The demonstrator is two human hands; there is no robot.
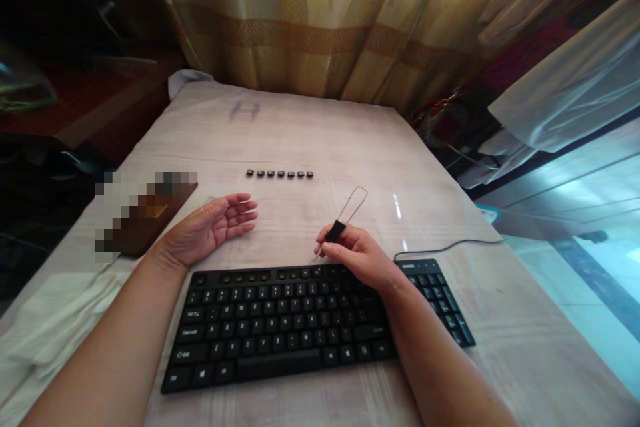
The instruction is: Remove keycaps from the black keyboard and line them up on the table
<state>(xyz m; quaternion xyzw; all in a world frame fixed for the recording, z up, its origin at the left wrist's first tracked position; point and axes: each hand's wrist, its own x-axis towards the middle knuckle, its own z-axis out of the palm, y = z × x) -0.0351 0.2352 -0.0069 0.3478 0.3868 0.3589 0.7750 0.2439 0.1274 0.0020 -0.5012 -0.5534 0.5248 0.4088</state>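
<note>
My left hand (220, 223) rests above the cloth just behind the keyboard's left end. Its fingers are extended, the palm faces right, and it holds nothing. Between thumb and fingers of my right hand (357, 250) is a wire keycap puller (336, 231) with a black grip. One wire loop points up and away; its other wire end reaches down to the keyboard's back edge near the function row. The black keyboard (277, 355) lies in front of me, partly covered by my right hand and forearm. In the function row, several key positions show bare switches. Several small black keycaps (281, 174) form a line behind the keyboard.
A pale cloth (310, 133) covers the table. On the left lies a brown flat object (155, 217), partly pixelated, beside crumpled white fabric (60, 320). The keyboard cable (450, 244) runs right. A patterned curtain (310, 33) hangs behind the table.
</note>
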